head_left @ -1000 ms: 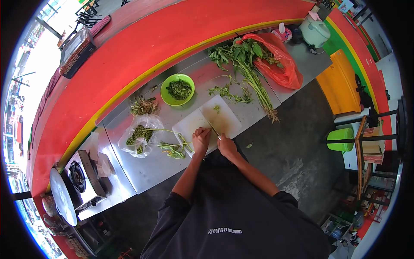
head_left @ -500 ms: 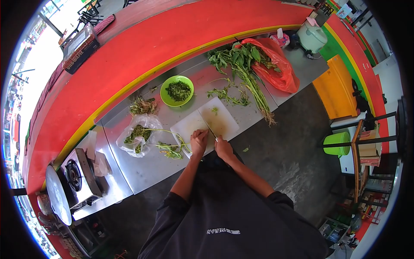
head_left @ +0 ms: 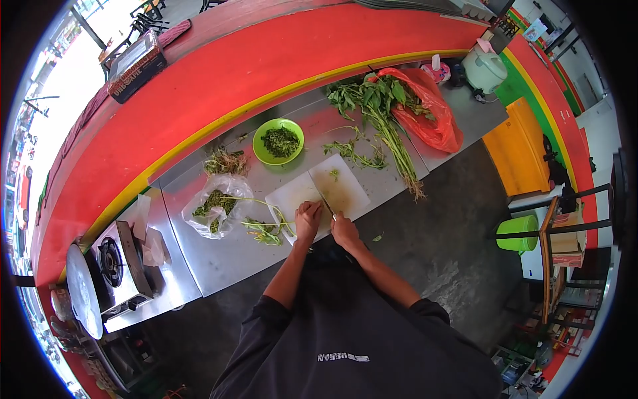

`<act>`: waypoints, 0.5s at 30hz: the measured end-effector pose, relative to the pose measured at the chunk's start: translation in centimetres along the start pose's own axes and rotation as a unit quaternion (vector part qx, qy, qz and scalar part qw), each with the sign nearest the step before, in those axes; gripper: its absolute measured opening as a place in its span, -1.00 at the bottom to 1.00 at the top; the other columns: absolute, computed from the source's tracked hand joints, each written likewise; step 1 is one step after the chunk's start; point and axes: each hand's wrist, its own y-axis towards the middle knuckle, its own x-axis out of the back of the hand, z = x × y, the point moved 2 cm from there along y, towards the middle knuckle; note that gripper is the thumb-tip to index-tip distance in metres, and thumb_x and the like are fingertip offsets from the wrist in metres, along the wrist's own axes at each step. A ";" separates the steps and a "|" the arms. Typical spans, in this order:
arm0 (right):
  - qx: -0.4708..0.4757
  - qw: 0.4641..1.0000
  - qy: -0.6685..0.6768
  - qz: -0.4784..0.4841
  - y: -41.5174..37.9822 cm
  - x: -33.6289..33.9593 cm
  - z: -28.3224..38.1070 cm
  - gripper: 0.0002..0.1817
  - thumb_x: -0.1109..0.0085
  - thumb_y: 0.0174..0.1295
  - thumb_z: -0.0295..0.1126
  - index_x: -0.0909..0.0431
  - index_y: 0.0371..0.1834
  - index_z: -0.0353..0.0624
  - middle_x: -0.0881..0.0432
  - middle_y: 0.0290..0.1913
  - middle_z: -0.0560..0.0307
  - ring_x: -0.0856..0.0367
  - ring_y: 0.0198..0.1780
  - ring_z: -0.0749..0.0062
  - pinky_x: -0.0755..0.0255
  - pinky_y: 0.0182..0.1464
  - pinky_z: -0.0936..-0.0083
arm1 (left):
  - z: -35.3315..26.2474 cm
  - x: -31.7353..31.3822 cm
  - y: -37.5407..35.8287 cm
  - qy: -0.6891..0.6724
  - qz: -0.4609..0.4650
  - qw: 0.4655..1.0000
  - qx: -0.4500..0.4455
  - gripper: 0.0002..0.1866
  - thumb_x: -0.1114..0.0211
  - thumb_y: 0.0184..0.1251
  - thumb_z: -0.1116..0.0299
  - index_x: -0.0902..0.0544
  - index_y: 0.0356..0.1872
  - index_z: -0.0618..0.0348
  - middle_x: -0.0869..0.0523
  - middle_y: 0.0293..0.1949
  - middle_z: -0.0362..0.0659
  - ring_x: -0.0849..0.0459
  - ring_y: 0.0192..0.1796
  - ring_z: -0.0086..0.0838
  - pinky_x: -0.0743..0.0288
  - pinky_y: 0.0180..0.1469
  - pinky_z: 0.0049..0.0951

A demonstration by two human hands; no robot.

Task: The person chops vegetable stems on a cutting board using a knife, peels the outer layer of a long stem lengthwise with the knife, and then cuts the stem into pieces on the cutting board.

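Observation:
My right hand (head_left: 344, 230) is wrapped round the handle of a knife (head_left: 327, 205), whose blade lies across the white cutting board (head_left: 355, 191). Beside the blade, my left hand (head_left: 308, 221) rests on the board with its fingers bunched together; whatever is under them is hidden. A few chopped green bits (head_left: 334, 175) lie towards the board's far side. Left of my left hand, leafy stems (head_left: 264, 231) trail over the metal counter to the board's edge. Behind the board stands a green bowl (head_left: 260, 151) holding chopped greens (head_left: 280, 141).
A clear plastic bag (head_left: 211, 211) of greens and a heap of rooty trimmings (head_left: 226, 161) lie to the left. Long leafy stalks (head_left: 392, 143) and a red plastic bag (head_left: 442, 126) lie to the right. A gas stove (head_left: 123, 266) stands far left, a rice cooker (head_left: 484, 70) far right.
The view has shifted slightly, so the counter and its contents sit a little differently in the picture. Both hands keep nearly the same place on the board, the knife still in my right hand.

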 end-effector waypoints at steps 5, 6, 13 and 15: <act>0.017 0.999 -0.016 -0.030 1.0 -0.7 -0.3 -0.65 0.04 0.43 -0.16 -0.38 -0.05 -0.30 -0.67 -0.31 -0.37 -0.67 -0.18 -0.34 -0.55 -0.12 -0.10 | 0.3 -0.1 0.0 0.000 0.003 1.000 -0.004 -0.82 -0.38 0.20 0.42 -0.75 -0.16 0.09 -0.67 -0.30 -0.17 -0.64 -0.17 -0.23 -0.44 -0.10 -0.20; 0.018 0.999 -0.023 -0.025 1.1 -0.8 -0.3 -0.64 0.04 0.44 -0.16 -0.38 -0.04 -0.30 -0.67 -0.31 -0.38 -0.67 -0.18 -0.34 -0.55 -0.12 -0.10 | 0.4 0.0 -0.1 -0.014 0.006 1.000 -0.006 -0.83 -0.38 0.20 0.42 -0.75 -0.18 0.10 -0.67 -0.30 -0.17 -0.63 -0.17 -0.23 -0.44 -0.10 -0.20; 0.044 0.999 -0.024 -0.005 0.8 1.3 -0.4 -0.62 0.03 0.43 -0.12 -0.37 -0.06 -0.29 -0.67 -0.32 -0.37 -0.67 -0.20 -0.35 -0.57 -0.14 -0.08 | 0.5 0.0 -0.5 -0.038 -0.015 0.999 -0.006 -0.86 -0.40 0.16 0.46 -0.72 -0.23 0.15 -0.66 -0.30 -0.12 -0.65 -0.22 -0.18 -0.48 -0.14 -0.19; 0.047 0.999 -0.004 -0.020 0.4 1.7 -0.8 -0.64 0.00 0.42 -0.14 -0.35 -0.09 -0.29 -0.66 -0.33 -0.39 -0.66 -0.22 -0.36 -0.55 -0.19 -0.08 | 0.4 0.1 -0.6 -0.064 -0.029 0.997 0.017 -0.85 -0.41 0.15 0.47 -0.72 -0.24 0.14 -0.64 -0.27 -0.11 -0.65 -0.26 -0.17 -0.49 -0.18 -0.19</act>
